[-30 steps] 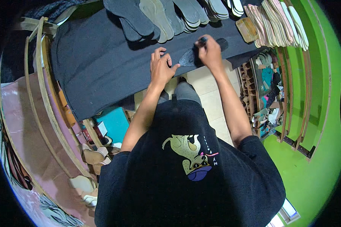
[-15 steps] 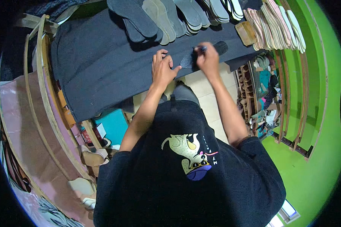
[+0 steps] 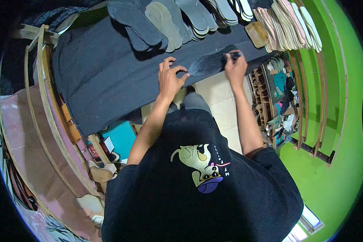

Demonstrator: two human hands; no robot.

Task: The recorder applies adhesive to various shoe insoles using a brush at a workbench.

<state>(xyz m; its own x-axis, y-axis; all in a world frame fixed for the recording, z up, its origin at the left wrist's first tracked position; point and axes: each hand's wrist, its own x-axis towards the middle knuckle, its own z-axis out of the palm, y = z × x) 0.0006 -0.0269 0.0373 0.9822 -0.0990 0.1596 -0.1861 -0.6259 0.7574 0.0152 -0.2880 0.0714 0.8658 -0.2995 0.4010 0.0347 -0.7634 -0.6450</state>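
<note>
Overall, a large dark grey rubber sheet (image 3: 105,84) covers the workbench (image 3: 44,101) and hangs over its near edge. Along the far edge lies a row of cut grey sole blanks (image 3: 161,20), with a stack of pale tan and pink insoles (image 3: 288,22) to the right of it. A shelf rack of mixed footwear (image 3: 276,101) stands below right, beside a green wall (image 3: 343,121).

A dark sole-shaped template (image 3: 207,64) lies flat on the sheet near its front edge, between the two hands. The left hand (image 3: 169,78) rests flat with fingers spread, its fingertips pressing the template's left end. The right hand (image 3: 234,66) is closed around a small dark marking tool (image 3: 234,54), held against the template's right end.
</note>
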